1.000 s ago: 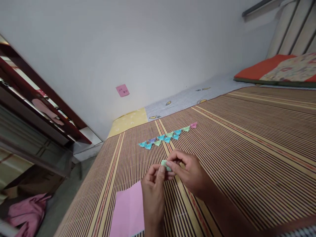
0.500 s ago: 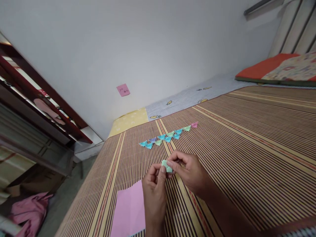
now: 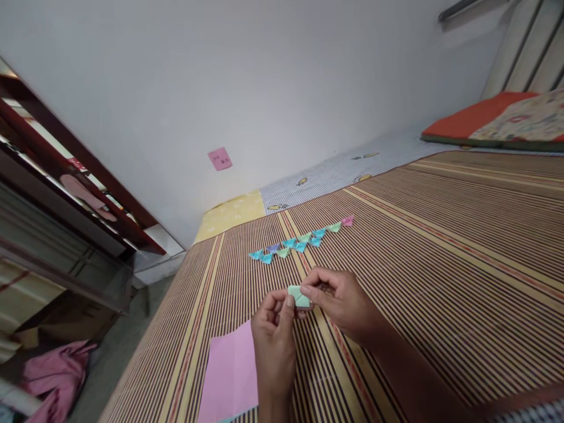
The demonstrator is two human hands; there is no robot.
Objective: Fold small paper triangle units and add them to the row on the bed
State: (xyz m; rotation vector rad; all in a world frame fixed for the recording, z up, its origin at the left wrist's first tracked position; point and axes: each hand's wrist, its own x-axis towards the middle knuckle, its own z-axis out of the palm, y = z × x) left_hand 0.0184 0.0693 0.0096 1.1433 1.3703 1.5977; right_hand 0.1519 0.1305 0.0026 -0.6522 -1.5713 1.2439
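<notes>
Both my hands meet over the striped mat (image 3: 440,247) and pinch a small folded piece of light green paper (image 3: 298,295). My left hand (image 3: 274,341) grips its near left edge with thumb and fingers closed. From the right, my right hand (image 3: 341,305) pinches the paper's other side. Just beyond the hands lies a row of several small folded paper triangles (image 3: 299,242) in blue, green, purple and pink. A flat pink paper sheet (image 3: 231,376) rests on the mat under my left wrist.
A white wall with a pink sticky note (image 3: 219,158) stands behind. An orange and patterned cushion (image 3: 497,120) lies at the far right. Left of the mat's edge are dark red wooden furniture (image 3: 66,176) and pink cloth (image 3: 57,376) on the floor.
The green paper has turned slightly in my fingers and shows a flatter face. The hands stay in nearly the same place.
</notes>
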